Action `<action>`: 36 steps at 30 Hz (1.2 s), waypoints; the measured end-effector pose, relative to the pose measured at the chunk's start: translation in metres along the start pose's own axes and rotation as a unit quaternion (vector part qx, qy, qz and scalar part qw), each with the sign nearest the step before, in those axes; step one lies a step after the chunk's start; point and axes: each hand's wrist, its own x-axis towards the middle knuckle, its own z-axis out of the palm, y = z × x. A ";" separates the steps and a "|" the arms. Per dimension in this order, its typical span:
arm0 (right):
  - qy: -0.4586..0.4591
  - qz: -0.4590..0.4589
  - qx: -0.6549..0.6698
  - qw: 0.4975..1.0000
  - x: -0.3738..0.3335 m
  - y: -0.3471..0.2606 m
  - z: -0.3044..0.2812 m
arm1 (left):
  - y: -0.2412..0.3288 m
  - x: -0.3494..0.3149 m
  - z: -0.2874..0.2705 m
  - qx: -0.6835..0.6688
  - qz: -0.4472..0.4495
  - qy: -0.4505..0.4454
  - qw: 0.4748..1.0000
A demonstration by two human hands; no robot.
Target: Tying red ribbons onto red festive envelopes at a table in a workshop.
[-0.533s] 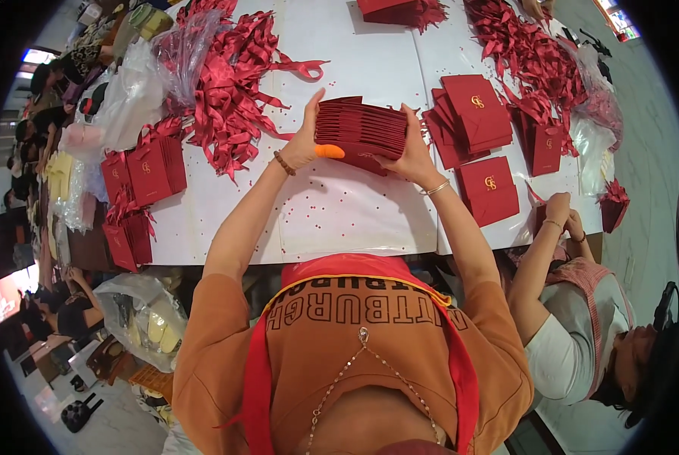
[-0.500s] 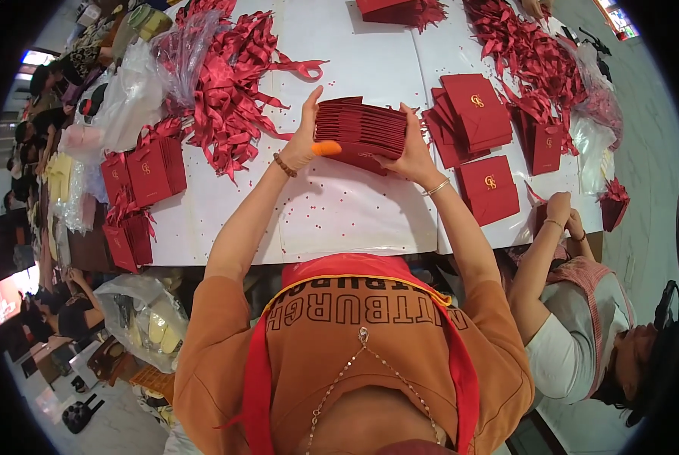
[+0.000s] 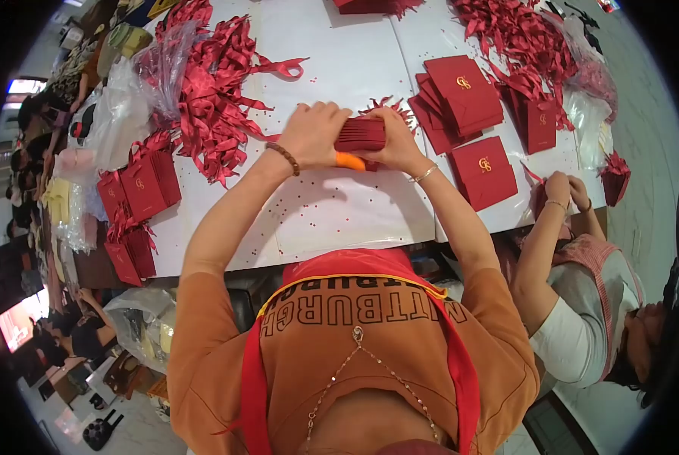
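Observation:
Both my hands grip a stack of flat dark red paper gift bags (image 3: 361, 135) over the middle of the white table. My left hand (image 3: 313, 136) wraps over the left end, an orange finger cot on its thumb, which lies along the near side. On the right end, my right hand (image 3: 398, 142) closes with its fingers over the top and its thumb below. Layered edges of the bags show between the hands; much of the stack is hidden behind the fingers. Red ribbon ends (image 3: 392, 108) stick out just beyond it.
Left lies a heap of red ribbons (image 3: 217, 98) beside clear plastic and upright red bags (image 3: 148, 186). Gold-printed red bags (image 3: 468, 91) are piled to the right, near more ribbons (image 3: 506, 38). A co-worker's hands (image 3: 567, 189) work at the right edge. Tiny red dots litter the tabletop (image 3: 317, 212).
My hands have come closer together and changed hold, wrapping over the stack's ends. The stack has turned and shows less of its width. Ribbon ends now show beyond it.

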 end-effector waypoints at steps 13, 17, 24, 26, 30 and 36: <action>0.077 0.009 0.078 0.994 0.000 0.002 0.012 | 0.007 0.009 0.012 -0.004 -0.025 -0.016 1.000; 0.083 -0.015 0.042 0.996 -0.001 0.001 0.009 | 0.004 0.010 0.014 0.009 -0.024 -0.053 0.998; 0.017 0.024 0.051 0.998 -0.016 -0.018 0.012 | 0.018 -0.014 0.011 -0.013 -0.014 -0.048 0.999; 0.043 -0.015 0.038 0.998 -0.022 -0.006 0.027 | 0.022 -0.021 0.019 0.003 -0.011 0.007 1.000; -0.001 -0.066 0.015 0.998 -0.022 0.009 0.024 | 0.021 -0.021 0.019 -0.004 -0.015 -0.004 1.000; -0.095 -0.044 -0.032 0.994 -0.031 0.005 0.024 | 0.015 -0.028 0.012 -0.005 -0.002 -0.052 0.999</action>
